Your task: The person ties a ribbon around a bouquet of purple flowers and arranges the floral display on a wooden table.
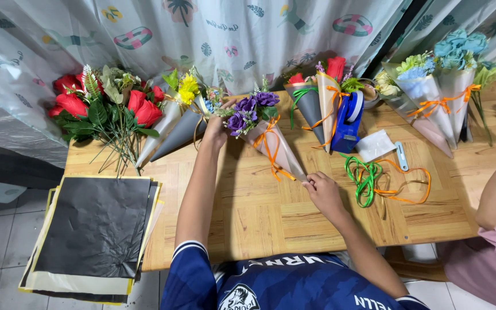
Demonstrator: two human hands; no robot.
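Purple bouquet (259,123) lies on the tabletop (271,212), left hand (216,126) gripping its blooms, right hand (321,189) fingers pinching the cone tip. Rough tugging could loosen the orange ribbon (271,152).

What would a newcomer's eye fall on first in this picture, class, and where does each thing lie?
First, the purple bouquet at the table's centre, its flowers under the left hand and its cone tip under the right hand. Then the red roses at the far left, and the blue bouquets at the far right.
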